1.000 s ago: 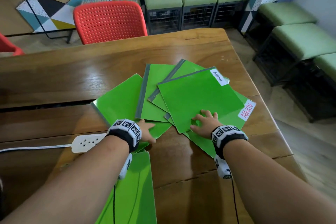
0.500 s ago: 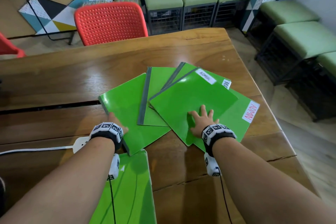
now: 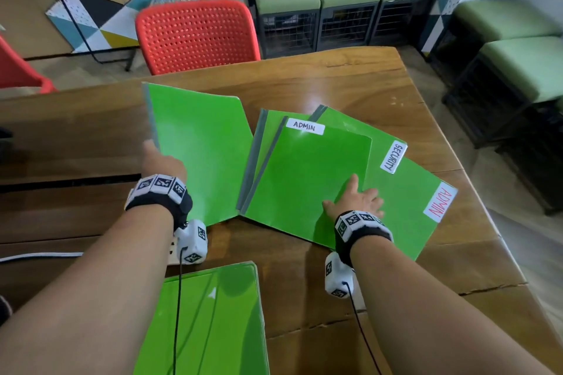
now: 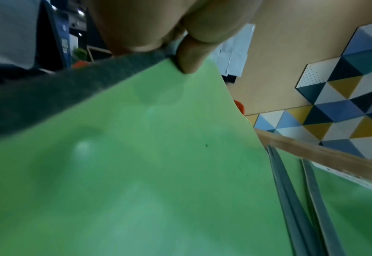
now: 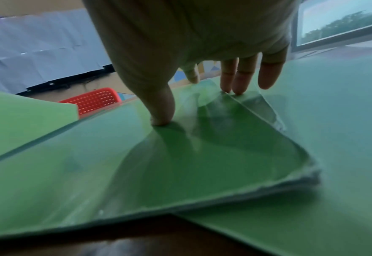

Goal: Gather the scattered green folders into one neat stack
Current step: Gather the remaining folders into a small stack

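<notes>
Green folders (image 3: 307, 179) fanned across right half of wooden table (image 3: 91, 137), overlapping; white labels read ADMIN, SECURITY, ADMIN. Top ADMIN folder (image 3: 310, 183) pinned flat by right hand (image 3: 356, 201): fingers spread, thumb and fingertips (image 5: 231, 83) pressing down on cover, nothing gripped. Leftmost folder (image 3: 201, 155) lifted and tilted up off table, near corner low by the fan, grey spine on left. Left hand (image 3: 163, 161) pinching it at spine edge, thumb (image 4: 191, 57) on the face, other fingers behind, per left wrist view. Separate green folder (image 3: 210, 320) flat at near table edge, apart from fan. White power strip (image 3: 173, 250) partly hidden under left wrist. Red chair (image 3: 198, 36) beyond far edge.
</notes>
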A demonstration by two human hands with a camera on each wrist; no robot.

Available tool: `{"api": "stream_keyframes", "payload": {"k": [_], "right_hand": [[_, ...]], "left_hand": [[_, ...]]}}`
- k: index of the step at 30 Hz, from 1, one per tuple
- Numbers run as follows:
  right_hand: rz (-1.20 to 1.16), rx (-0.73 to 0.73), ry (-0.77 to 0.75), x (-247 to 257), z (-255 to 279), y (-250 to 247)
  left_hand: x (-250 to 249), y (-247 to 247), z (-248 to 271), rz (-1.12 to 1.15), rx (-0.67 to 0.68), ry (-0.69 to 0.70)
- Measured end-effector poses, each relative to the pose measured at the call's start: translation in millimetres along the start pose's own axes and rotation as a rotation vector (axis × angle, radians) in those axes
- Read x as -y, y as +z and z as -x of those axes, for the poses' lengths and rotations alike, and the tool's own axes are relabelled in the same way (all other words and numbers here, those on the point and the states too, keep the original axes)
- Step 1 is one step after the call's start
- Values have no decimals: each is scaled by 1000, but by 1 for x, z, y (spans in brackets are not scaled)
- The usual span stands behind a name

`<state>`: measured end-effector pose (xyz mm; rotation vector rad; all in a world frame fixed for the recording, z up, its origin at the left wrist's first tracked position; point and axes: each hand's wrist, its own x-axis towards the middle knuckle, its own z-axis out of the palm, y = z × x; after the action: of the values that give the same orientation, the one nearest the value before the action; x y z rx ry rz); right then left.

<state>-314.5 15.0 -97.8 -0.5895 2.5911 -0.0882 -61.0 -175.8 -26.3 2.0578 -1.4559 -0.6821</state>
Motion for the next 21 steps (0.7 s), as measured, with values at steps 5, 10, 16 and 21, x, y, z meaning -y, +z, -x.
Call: {"api": "stream_keyframes", "payload": {"k": [5,10,16,21], "right_hand": [[-216,85,238,4,-6,-8],[-245,116,261,8,-7,-16],[-191,73,176,22,5,-4],[-160,125,190,22,-2,-10]], "left_hand": [[-1,-37,-8,159,-199,-86],[5,-65,-9,287,-356,-117],[12,-67,-8,334,-375,-127],[15,-45,-18,379,-186,-108]]}}
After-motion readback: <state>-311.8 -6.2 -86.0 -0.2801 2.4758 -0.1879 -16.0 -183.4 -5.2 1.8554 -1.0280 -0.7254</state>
